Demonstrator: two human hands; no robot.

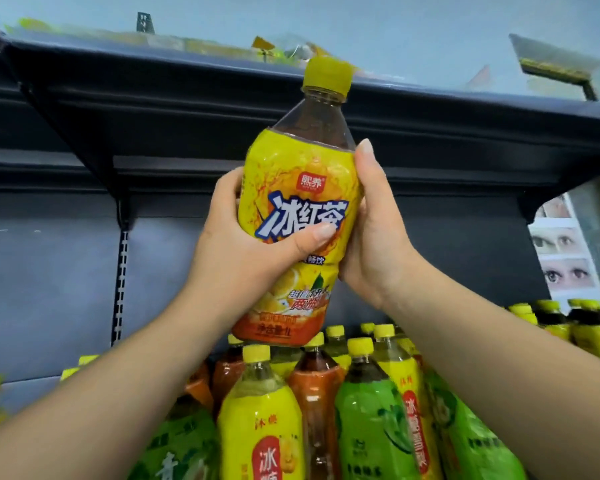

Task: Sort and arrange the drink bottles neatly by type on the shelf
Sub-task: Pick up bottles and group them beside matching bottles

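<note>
Both hands are up on the big iced tea bottle (298,188), and it is hanging mid-air in the middle of the scene, under the dark upper shelf (187,109). It is standing upright with a slight lean, its base just above the caps of the bottles crowded below.

The left hand (243,251) is wrapping the left side of the label, thumb (312,237) lying across the front. The right hand (374,244) is clamping in from the right, thumb pointing up toward the shoulder. The far-side fingers are hidden, so I am not calling how they lie.

The liquid is reaching almost to the neck, so I am judging it heavy, and two hands are making sense. The shrink label is glossy and wrinkled, probably slippery, and the plastic wall is likely giving a little under a squeeze. The waist, where the hands are sitting, is looking like the sensible hold. The yellow cap (328,76) is too small for this weight.

Nearer, a yellow-label bottle (260,427), a brown-label bottle (314,393) and a green-label bottle (371,420) are standing jumbled together, so the sorting is looking far from finished.
</note>
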